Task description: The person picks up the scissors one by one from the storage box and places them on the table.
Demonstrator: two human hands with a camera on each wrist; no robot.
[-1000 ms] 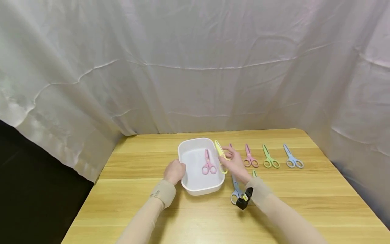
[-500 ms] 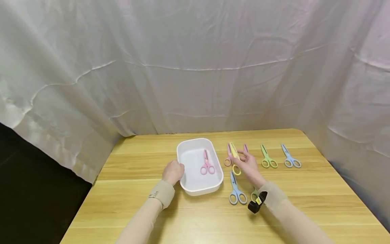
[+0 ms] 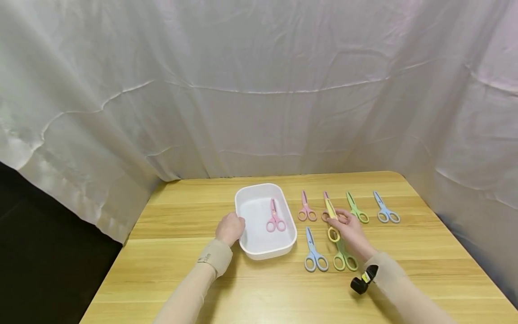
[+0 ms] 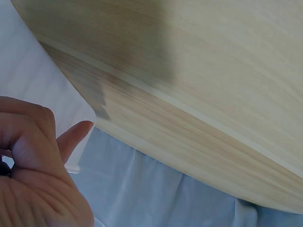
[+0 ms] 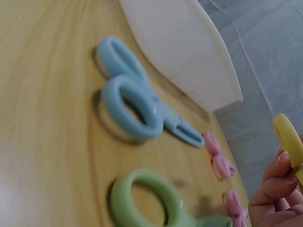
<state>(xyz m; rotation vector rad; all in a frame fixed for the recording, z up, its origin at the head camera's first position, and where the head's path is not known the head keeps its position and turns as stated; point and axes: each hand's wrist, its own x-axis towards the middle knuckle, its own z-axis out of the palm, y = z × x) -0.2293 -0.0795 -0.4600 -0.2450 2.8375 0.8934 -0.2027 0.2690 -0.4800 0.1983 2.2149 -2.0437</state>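
Observation:
My left hand grips the left rim of a white plastic tray; in the left wrist view the thumb lies along the outer wall. Pink scissors lie inside the tray. To the right, my right hand pinches yellow scissors above the table, blades pointing away from me. Partly behind that hand and those scissors are a second pink pair and green scissors. The right wrist view catches only the yellow handle at its edge.
Blue scissors lie just right of the tray. Along the back row are pink scissors, green scissors and another blue pair. A pale curtain hangs behind the wooden table.
My right hand has carried the yellow scissors from the tray's right rim rightward over the table, uncovering the left pink pair and the near blue pair. The left hand stays on the tray.

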